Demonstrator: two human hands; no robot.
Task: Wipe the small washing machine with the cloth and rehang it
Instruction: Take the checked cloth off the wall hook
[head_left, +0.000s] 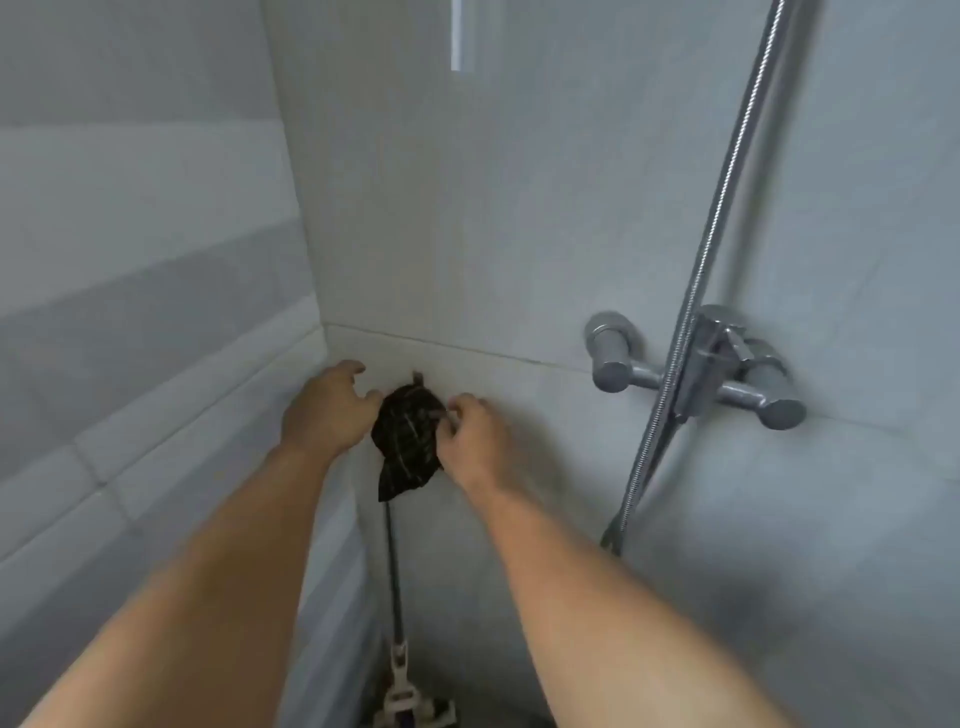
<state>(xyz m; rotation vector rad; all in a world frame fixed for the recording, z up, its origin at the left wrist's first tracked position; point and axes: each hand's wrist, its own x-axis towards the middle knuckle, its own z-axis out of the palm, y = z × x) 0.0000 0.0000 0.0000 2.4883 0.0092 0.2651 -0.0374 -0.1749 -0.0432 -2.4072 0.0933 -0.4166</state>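
Observation:
A dark patterned cloth (405, 441) hangs bunched against the tiled wall, its top at a small hook (417, 376) near the corner. My left hand (327, 410) touches the cloth's left edge with fingers spread. My right hand (470, 436) pinches the cloth's right edge between thumb and fingers. The washing machine is out of view.
A chrome shower mixer tap (696, 371) juts from the wall at the right, with a metal hose (691, 291) running up and down past it. Below the cloth a dark mop handle (392, 566) stands in the corner, its head (410, 706) on the floor.

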